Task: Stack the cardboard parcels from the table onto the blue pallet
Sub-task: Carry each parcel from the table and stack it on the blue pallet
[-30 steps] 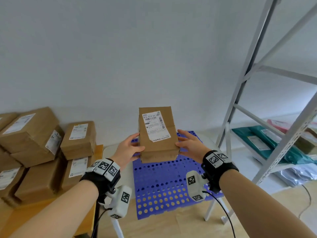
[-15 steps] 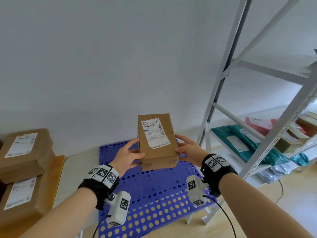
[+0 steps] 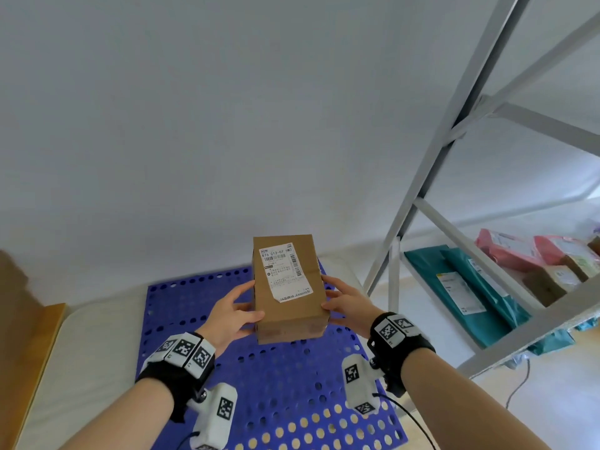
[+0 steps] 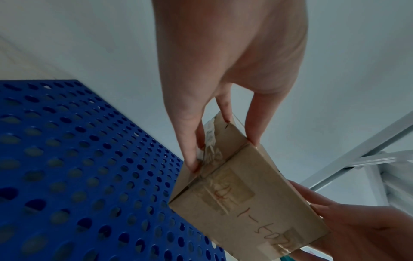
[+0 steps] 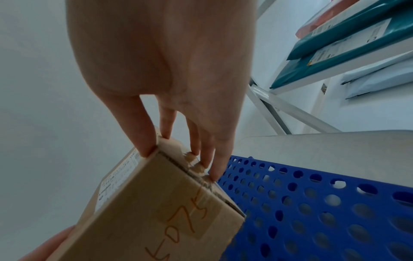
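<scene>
Parcel (image 3: pixel 287 287) in both hands, over pallet (image 3: pixel 259 384)

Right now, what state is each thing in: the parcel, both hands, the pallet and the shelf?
cardboard parcel: held in the air above the pallet, label side up
left hand: grips the parcel's left side
right hand: grips its right side
blue pallet: lies flat, nothing stacked on the part in view
metal shelf: holds teal and pink mailer bags

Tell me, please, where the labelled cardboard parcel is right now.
In the head view, the cardboard parcel sits centre frame, held above the blue pallet between the left hand and right hand.
</scene>
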The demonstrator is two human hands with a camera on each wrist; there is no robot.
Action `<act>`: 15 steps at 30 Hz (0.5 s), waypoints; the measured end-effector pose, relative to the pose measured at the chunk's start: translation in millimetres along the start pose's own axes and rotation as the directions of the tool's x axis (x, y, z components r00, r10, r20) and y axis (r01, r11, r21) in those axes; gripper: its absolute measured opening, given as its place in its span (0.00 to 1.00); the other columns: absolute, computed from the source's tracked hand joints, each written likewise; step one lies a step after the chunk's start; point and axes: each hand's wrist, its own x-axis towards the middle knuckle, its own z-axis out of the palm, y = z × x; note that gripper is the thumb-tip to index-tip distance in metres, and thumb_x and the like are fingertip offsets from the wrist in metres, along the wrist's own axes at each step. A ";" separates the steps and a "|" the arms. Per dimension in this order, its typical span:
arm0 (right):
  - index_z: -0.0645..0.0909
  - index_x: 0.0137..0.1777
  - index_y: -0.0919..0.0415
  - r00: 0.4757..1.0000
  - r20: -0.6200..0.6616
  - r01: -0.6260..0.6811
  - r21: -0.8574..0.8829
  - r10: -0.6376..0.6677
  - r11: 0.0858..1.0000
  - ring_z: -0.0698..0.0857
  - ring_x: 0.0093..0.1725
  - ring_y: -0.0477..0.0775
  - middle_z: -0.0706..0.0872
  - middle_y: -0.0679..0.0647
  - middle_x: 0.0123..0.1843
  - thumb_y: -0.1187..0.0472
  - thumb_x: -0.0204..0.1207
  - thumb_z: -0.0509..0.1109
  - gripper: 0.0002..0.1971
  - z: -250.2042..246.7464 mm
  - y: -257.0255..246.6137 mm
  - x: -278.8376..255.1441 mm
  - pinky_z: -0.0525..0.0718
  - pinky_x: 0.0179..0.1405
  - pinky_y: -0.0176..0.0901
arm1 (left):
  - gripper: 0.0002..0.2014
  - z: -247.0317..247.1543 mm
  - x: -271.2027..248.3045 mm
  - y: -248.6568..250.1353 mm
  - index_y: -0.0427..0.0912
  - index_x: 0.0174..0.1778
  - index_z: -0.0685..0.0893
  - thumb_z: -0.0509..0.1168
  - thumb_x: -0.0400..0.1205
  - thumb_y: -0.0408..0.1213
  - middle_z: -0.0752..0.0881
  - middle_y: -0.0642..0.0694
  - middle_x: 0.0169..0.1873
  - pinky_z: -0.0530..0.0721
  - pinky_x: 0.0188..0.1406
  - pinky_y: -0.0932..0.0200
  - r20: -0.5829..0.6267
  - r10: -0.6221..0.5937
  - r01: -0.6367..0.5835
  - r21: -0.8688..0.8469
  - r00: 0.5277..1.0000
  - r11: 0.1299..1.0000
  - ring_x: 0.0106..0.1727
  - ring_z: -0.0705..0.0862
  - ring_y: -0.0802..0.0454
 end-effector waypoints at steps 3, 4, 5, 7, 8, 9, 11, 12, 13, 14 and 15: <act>0.70 0.76 0.50 0.999 0.022 -0.024 -0.009 0.024 1.000 0.82 0.58 0.55 0.80 0.60 0.67 0.78 0.77 0.61 0.31 -10.7 2.9 19.9 0.86 0.46 0.46 | 0.31 6.3 17.0 -4.9 0.56 0.68 0.75 0.69 0.75 0.21 0.87 0.41 0.51 0.87 0.43 0.52 -0.012 -0.018 0.018 -0.014 1.000 1.000 0.53 0.87 0.44; 0.70 0.76 0.50 0.999 0.026 -0.034 -0.001 0.034 0.999 0.82 0.58 0.56 0.80 0.60 0.67 0.79 0.76 0.61 0.32 -14.1 3.8 27.3 0.86 0.47 0.47 | 0.31 8.6 23.0 -6.4 0.56 0.67 0.75 0.69 0.75 0.20 0.87 0.41 0.50 0.87 0.43 0.52 -0.017 -0.025 0.024 -0.019 1.000 1.000 0.53 0.87 0.44; 0.70 0.76 0.51 0.999 0.032 -0.043 0.007 0.043 0.999 0.82 0.59 0.56 0.80 0.60 0.67 0.79 0.76 0.61 0.32 -17.9 4.4 34.5 0.86 0.48 0.48 | 0.31 11.2 29.2 -8.2 0.56 0.67 0.75 0.69 0.75 0.20 0.86 0.41 0.51 0.87 0.44 0.52 -0.021 -0.029 0.029 -0.023 0.999 0.999 0.53 0.86 0.44; 0.69 0.76 0.51 0.998 0.044 -0.055 0.005 0.055 0.998 0.82 0.58 0.56 0.79 0.60 0.68 0.80 0.75 0.61 0.33 -26.5 5.4 49.4 0.87 0.45 0.46 | 0.31 16.9 42.1 -12.3 0.56 0.68 0.75 0.69 0.75 0.20 0.86 0.41 0.52 0.87 0.46 0.50 -0.034 -0.037 0.036 -0.031 0.999 0.999 0.54 0.86 0.44; 0.69 0.76 0.51 0.997 0.051 -0.054 -0.008 0.054 0.999 0.82 0.57 0.55 0.79 0.60 0.68 0.81 0.75 0.61 0.33 -31.3 5.3 56.8 0.86 0.44 0.45 | 0.32 20.3 48.3 -13.9 0.56 0.69 0.75 0.69 0.75 0.20 0.86 0.40 0.53 0.87 0.46 0.50 -0.043 -0.041 0.039 -0.040 0.998 0.998 0.55 0.86 0.44; 0.69 0.76 0.51 0.997 0.061 -0.053 -0.018 0.054 0.998 0.82 0.56 0.54 0.79 0.60 0.67 0.81 0.74 0.62 0.34 -36.1 5.3 64.8 0.87 0.44 0.46 | 0.32 23.7 54.3 -15.4 0.56 0.69 0.74 0.69 0.75 0.20 0.86 0.40 0.53 0.87 0.46 0.50 -0.053 -0.045 0.042 -0.051 0.998 0.998 0.55 0.86 0.44; 0.68 0.76 0.52 0.995 0.079 -0.059 -0.028 0.061 0.998 0.83 0.55 0.54 0.79 0.59 0.65 0.82 0.74 0.62 0.34 -45.7 4.7 80.4 0.86 0.55 0.55 | 0.32 30.5 66.2 -16.7 0.56 0.69 0.74 0.69 0.75 0.20 0.86 0.40 0.54 0.87 0.44 0.52 -0.076 -0.056 0.051 -0.071 0.996 0.996 0.55 0.86 0.45; 0.68 0.76 0.52 0.994 0.092 -0.060 -0.032 0.063 0.998 0.83 0.54 0.54 0.79 0.59 0.63 0.82 0.74 0.62 0.35 -49.9 4.2 88.4 0.83 0.59 0.59 | 0.32 34.0 72.1 -16.9 0.56 0.69 0.74 0.69 0.75 0.20 0.86 0.40 0.54 0.87 0.43 0.52 -0.088 -0.062 0.055 -0.076 0.994 0.996 0.55 0.86 0.45; 0.68 0.76 0.53 0.992 0.106 -0.064 -0.034 0.067 0.997 0.83 0.54 0.54 0.79 0.59 0.62 0.83 0.74 0.62 0.35 -53.9 4.0 96.4 0.81 0.61 0.61 | 0.32 37.1 78.0 -17.1 0.56 0.69 0.74 0.69 0.75 0.20 0.86 0.41 0.53 0.87 0.43 0.53 -0.100 -0.068 0.061 -0.078 0.993 0.995 0.55 0.86 0.45; 0.68 0.76 0.53 0.990 0.122 -0.070 -0.032 0.073 0.997 0.83 0.53 0.54 0.79 0.59 0.62 0.83 0.73 0.62 0.35 -57.2 3.2 104.1 0.82 0.59 0.60 | 0.32 39.6 83.9 -17.2 0.56 0.69 0.74 0.69 0.75 0.20 0.86 0.41 0.53 0.87 0.42 0.53 -0.112 -0.076 0.067 -0.080 0.991 0.995 0.55 0.86 0.45; 0.68 0.76 0.53 0.988 0.136 -0.074 -0.028 0.077 0.997 0.83 0.53 0.54 0.79 0.59 0.62 0.84 0.73 0.62 0.35 -59.9 2.5 111.1 0.84 0.54 0.57 | 0.32 41.7 89.5 -17.3 0.56 0.69 0.74 0.69 0.75 0.19 0.86 0.41 0.53 0.87 0.42 0.54 -0.122 -0.083 0.073 -0.084 0.989 0.994 0.55 0.86 0.45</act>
